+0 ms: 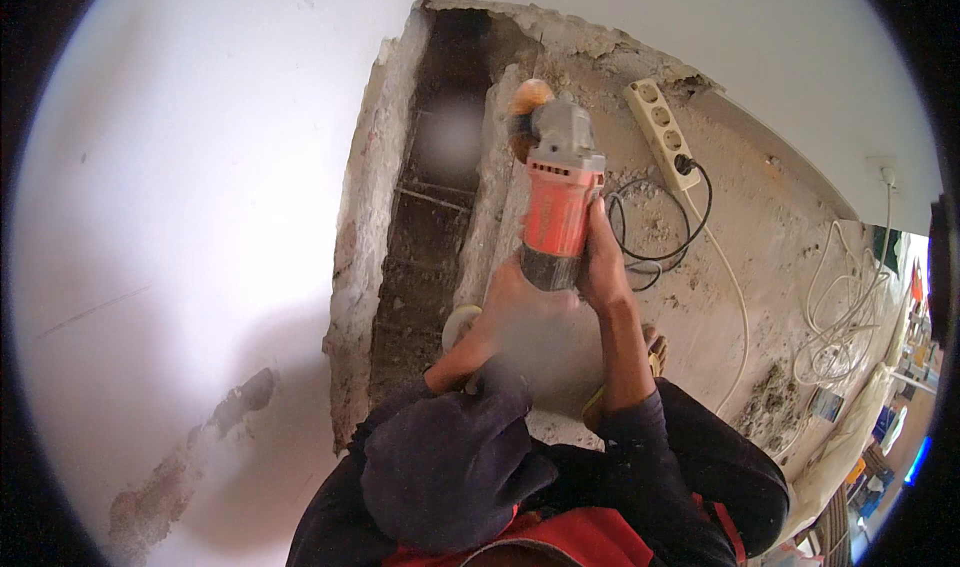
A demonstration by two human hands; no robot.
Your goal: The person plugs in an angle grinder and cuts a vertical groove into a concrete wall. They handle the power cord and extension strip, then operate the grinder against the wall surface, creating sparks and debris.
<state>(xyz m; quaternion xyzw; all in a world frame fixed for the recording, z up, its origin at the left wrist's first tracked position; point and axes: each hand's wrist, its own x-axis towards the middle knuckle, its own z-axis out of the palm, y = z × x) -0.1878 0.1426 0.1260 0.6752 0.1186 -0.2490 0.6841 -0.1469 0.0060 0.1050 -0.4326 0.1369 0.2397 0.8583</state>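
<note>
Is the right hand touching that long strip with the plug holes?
Apart. The head view shows dusty floor between the right hand and the power strip.

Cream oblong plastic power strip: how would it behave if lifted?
The power strip is probably stiff, given its straight casing. Its thin white cable likely flops, lying loosely curved. The looped black cord plugged in may drag.

The angle grinder (558,202) has a red body, a black rear band and a dusty grey gear head with dark vent slots. Gripped by the left hand (512,295) and right hand (603,265), it points away from them, its blurred orange-and-brown disc (527,117) facing left, near the trench's (425,232) ragged right edge.
</note>
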